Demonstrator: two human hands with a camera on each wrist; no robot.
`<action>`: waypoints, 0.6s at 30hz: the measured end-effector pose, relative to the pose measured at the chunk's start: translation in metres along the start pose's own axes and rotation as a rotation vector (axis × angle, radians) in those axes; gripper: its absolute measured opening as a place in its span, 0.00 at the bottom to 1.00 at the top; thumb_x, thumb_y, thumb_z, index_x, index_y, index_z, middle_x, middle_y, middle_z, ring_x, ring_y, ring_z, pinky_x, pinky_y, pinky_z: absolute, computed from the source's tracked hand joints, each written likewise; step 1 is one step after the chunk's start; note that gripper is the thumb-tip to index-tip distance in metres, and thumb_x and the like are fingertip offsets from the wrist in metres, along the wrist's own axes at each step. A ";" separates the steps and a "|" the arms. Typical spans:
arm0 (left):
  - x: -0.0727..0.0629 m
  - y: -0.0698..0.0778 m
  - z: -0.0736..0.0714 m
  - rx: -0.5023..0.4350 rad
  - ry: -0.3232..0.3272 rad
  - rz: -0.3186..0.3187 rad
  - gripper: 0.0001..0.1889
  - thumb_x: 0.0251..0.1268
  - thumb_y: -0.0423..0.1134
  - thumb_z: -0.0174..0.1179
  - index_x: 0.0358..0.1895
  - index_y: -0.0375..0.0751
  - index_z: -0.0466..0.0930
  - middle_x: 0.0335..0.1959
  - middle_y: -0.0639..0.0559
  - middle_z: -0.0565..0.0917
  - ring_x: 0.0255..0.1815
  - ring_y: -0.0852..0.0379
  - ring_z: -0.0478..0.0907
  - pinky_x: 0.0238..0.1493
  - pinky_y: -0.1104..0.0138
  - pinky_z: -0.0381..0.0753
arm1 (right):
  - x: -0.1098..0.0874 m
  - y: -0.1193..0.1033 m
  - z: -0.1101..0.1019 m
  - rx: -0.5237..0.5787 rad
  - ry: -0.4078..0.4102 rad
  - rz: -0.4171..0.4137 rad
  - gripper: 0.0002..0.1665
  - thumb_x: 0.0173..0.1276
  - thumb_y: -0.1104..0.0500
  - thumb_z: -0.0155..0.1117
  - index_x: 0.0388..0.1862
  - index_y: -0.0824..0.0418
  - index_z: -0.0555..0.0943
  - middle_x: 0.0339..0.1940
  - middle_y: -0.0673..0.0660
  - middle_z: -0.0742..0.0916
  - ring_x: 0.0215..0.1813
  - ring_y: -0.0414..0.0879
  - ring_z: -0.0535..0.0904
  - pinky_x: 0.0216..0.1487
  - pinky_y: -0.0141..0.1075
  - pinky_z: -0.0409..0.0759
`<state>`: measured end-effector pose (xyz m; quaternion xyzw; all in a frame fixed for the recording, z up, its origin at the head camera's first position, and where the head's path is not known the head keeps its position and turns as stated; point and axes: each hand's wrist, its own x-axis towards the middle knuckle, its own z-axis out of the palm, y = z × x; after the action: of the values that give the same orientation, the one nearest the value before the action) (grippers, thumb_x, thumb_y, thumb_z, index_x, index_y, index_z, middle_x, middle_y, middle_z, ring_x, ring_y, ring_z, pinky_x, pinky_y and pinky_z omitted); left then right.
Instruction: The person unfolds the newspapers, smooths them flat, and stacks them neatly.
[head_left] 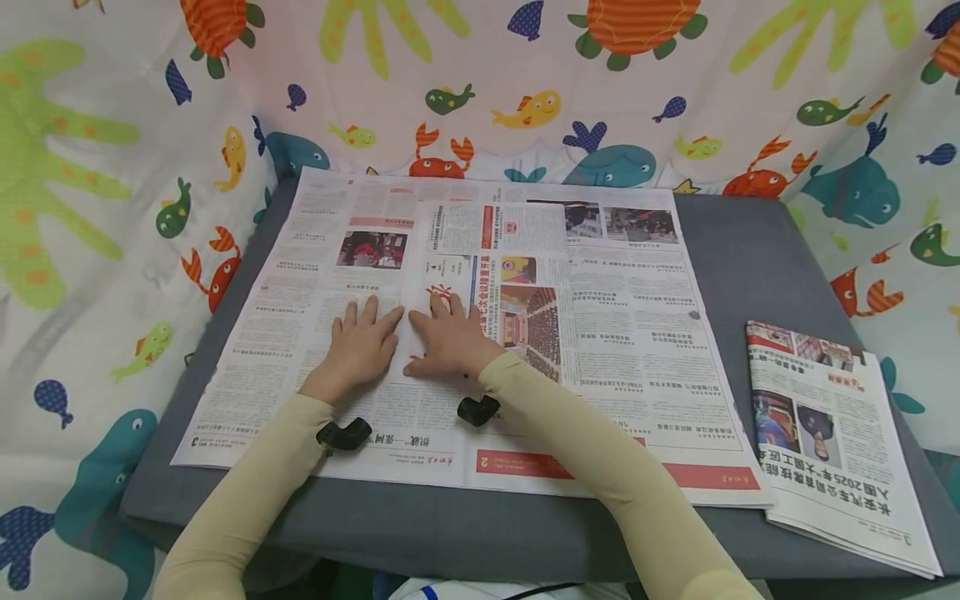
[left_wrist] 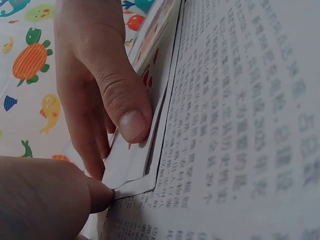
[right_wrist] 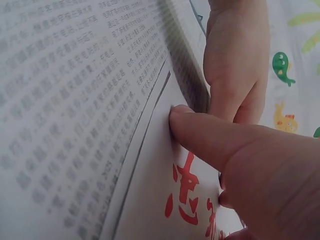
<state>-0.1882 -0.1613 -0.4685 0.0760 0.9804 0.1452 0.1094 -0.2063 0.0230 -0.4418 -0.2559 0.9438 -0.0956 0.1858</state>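
Note:
A large newspaper [head_left: 285, 308] lies unfolded over the grey table. On its middle rests a smaller folded newspaper [head_left: 543, 229] with red print and photos. My left hand [head_left: 358, 350] lies on the large sheet, left of the folded one, with fingers spread. In the left wrist view its thumb [left_wrist: 102, 195] touches the paper beside a corner of the folded newspaper. Close by on the right, my right hand [head_left: 453, 337] rests on the folded newspaper near its left edge, fingers extended. The right wrist view shows its thumb [right_wrist: 185, 117] pressing near that edge, beside red characters.
A folded stack of newspapers [head_left: 832, 450] lies at the right end of the grey table [head_left: 738, 258], beside the spread sheet's corner. A curtain [head_left: 480, 108] printed with sea animals hangs behind and at both sides. Black wrist devices [head_left: 345, 434] sit at both cuffs.

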 end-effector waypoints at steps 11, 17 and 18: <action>0.001 -0.001 0.002 -0.009 -0.018 0.000 0.30 0.81 0.45 0.41 0.82 0.47 0.54 0.83 0.30 0.47 0.82 0.21 0.36 0.74 0.25 0.41 | 0.005 0.006 0.000 0.061 0.068 -0.038 0.50 0.70 0.41 0.66 0.84 0.45 0.54 0.83 0.58 0.64 0.82 0.66 0.56 0.74 0.69 0.60; 0.001 0.000 0.002 0.001 -0.020 -0.002 0.31 0.81 0.45 0.41 0.82 0.44 0.53 0.84 0.31 0.46 0.82 0.22 0.36 0.75 0.26 0.40 | 0.004 0.015 -0.010 0.159 0.177 -0.103 0.44 0.71 0.59 0.64 0.83 0.55 0.57 0.67 0.62 0.83 0.58 0.57 0.84 0.55 0.50 0.83; 0.001 0.000 0.002 0.004 -0.018 -0.001 0.31 0.81 0.45 0.42 0.82 0.44 0.53 0.84 0.31 0.46 0.82 0.22 0.36 0.74 0.26 0.40 | 0.002 0.016 -0.013 0.181 0.203 -0.109 0.43 0.72 0.62 0.63 0.82 0.57 0.58 0.63 0.63 0.85 0.52 0.56 0.86 0.49 0.48 0.84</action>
<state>-0.1884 -0.1608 -0.4711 0.0773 0.9797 0.1424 0.1182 -0.2204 0.0364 -0.4353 -0.2780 0.9300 -0.2157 0.1062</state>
